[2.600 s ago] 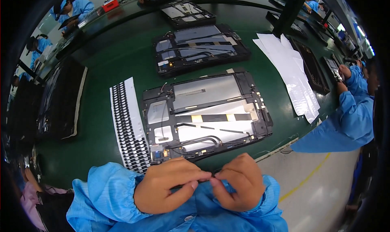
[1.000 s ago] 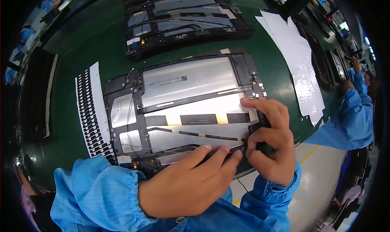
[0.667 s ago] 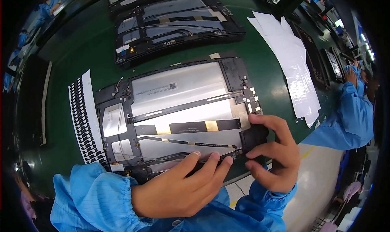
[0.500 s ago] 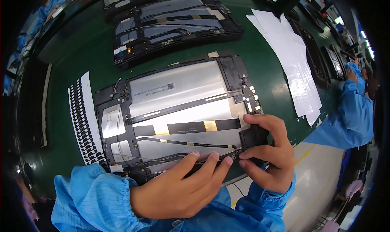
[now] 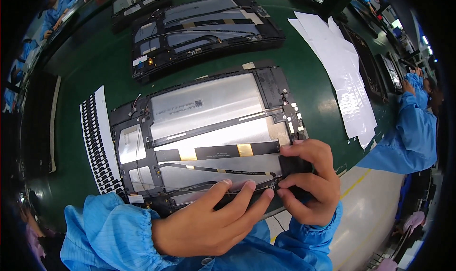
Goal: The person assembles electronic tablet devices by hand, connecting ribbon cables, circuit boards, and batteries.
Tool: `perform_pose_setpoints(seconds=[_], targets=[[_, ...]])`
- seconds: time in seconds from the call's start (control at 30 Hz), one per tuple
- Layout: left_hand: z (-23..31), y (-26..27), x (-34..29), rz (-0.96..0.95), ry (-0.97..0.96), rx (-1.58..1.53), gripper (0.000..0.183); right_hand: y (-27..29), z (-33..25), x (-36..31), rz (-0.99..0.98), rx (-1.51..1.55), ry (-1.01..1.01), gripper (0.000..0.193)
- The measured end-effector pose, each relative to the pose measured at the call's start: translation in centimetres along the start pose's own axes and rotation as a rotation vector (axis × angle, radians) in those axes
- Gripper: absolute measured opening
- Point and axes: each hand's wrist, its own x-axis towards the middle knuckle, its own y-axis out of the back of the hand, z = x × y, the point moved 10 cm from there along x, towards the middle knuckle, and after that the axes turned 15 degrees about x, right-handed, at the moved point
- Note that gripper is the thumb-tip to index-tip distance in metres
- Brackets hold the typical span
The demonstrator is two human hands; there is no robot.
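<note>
An opened tablet [image 5: 204, 104] lies on the green table in front of me, its silver battery cells and black frame facing up. My left hand [image 5: 216, 218] is over its near edge, fingers stretched and spread, fingertips touching the frame beside a thin cable [image 5: 190, 191]. At the near right corner is my right hand [image 5: 313, 180]. Its thumb and a finger are closed together at the edge by a small connector; what lies between them is too small to make out. The index finger touches the black area by the wide flat ribbon cable [image 5: 216, 152].
Beyond lies a stack of similar opened tablets [image 5: 204, 26], with another stack [image 5: 140, 2] farther left. A sheet of black adhesive pieces [image 5: 99, 142] lies left of the tablet. White sheets [image 5: 332, 66] spread at the right. A co-worker's blue sleeve [image 5: 403, 142] is at far right.
My right index finger has slid down along the tablet's right side, nearer the thumb. My left hand has barely moved. The far left stack has shifted slightly leftward.
</note>
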Motion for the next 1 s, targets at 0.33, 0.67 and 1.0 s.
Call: perform_pose_setpoints(seconds=[0.33, 0.67, 1.0], targets=[[0.2, -0.1, -0.1, -0.023, -0.003, 0.001, 0.016, -0.1, -0.3, -0.1, 0.013, -0.018, 0.091, 0.017], [0.1, 0.0, -0.2, -0.031, -0.014, 0.002, 0.016, 0.3, -0.7, -0.7, 0.056, -0.123, 0.090, 0.019], [0.6, 0.1, -0.2, -0.033, -0.003, -0.014, 0.013, 0.8, 2.2, -1.5, 0.198, 0.174, -0.167, 0.023]])
